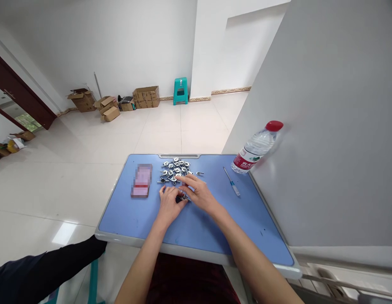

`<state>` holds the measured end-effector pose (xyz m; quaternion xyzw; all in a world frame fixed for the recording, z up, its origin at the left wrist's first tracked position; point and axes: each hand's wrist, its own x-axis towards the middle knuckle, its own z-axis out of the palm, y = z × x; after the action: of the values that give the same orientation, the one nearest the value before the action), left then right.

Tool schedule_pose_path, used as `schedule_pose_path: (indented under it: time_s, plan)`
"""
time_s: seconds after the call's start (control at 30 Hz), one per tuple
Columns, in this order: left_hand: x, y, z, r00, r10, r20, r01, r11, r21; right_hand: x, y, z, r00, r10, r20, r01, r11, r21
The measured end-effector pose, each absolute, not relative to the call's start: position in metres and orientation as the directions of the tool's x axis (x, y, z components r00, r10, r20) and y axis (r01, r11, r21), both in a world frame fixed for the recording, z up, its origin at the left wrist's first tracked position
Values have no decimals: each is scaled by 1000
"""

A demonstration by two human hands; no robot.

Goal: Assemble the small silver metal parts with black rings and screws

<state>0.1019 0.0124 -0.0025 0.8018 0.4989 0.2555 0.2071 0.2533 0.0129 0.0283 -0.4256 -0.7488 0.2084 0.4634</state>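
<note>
At the middle of the blue table my left hand (169,201) is closed, thumb and fingers pinching a small metal part (185,197) low over the tabletop. My right hand (197,192) bends over the same part from the right, its thumb and fingers drawn together around something small and reddish that I cannot make out. Its index finger reaches toward a pile of small silver metal parts (176,165) with dark undersides, just beyond both hands. My fingers hide much of the part being held.
A screwdriver (231,181) with a clear-blue handle lies right of my hands. Behind it a red-capped water bottle (254,147) stands by the grey partition. A pixelated, phone-like object (141,180) lies left. Beyond are cardboard boxes (146,97) and a green stool (180,90).
</note>
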Motion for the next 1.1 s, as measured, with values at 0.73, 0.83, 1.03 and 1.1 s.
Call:
schedule_pose_path:
  time_s: [0.73,0.83,1.03,1.1]
  plan:
    - [102,15,-3,364,910,198,710,-409,573,251,11,32,-302,836,459,410,548,-729]
    - [101,16,-6,370,907,200,708,-414,572,250,10,31,-309,831,464,413,556,-721]
    - [101,15,-7,361,908,213,710,-416,568,251,14,29,-259,835,485,440,549,-711]
    - [101,15,-6,366,906,214,705,-420,571,252,14,29,-288,834,470,390,550,-739]
